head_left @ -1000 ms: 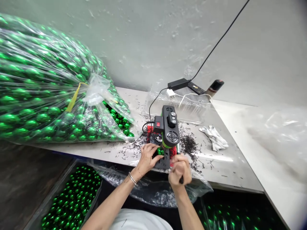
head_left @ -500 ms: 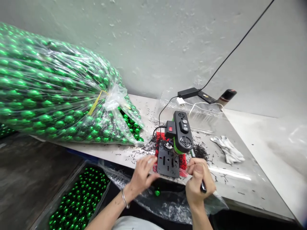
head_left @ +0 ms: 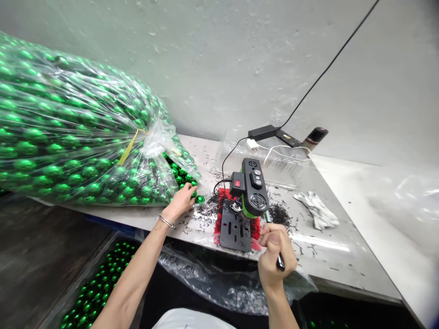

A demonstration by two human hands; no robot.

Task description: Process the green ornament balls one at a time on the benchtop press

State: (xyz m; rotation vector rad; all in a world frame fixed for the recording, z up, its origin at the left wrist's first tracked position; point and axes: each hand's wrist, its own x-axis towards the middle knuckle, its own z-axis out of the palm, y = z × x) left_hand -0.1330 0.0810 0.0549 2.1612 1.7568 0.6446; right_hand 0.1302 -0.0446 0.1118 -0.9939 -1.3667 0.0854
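At the mouth of the large clear plastic bag (head_left: 82, 169) full of shiny green balls, my left hand (head_left: 181, 200) has its fingers curled around a green ball (head_left: 194, 194). More balls (head_left: 200, 199) lie loose beside the fingertips. My right hand (head_left: 277, 251) is wrapped around the black-tipped lever handle (head_left: 280, 262) of a small bench machine. This machine has a black and green head (head_left: 255, 187), a red switch, and a slotted black base plate (head_left: 235, 230). A red mat (head_left: 218, 228) lies under the base.
Small black scraps (head_left: 279, 214) litter the table (head_left: 325, 256). A white glove (head_left: 317, 210) lies to the right. Behind the machine are a power adapter (head_left: 262, 132), a clear plastic tray (head_left: 284, 176) and a dark-capped bottle (head_left: 315, 135). Below left, a bin holds green balls (head_left: 92, 283); plastic sheeting (head_left: 212, 283) hangs at the front edge.
My left hand has moved left and away from the base plate to the balls at the bag's mouth. A green ball falling below the table edge is gone from view. My right hand keeps the lever.
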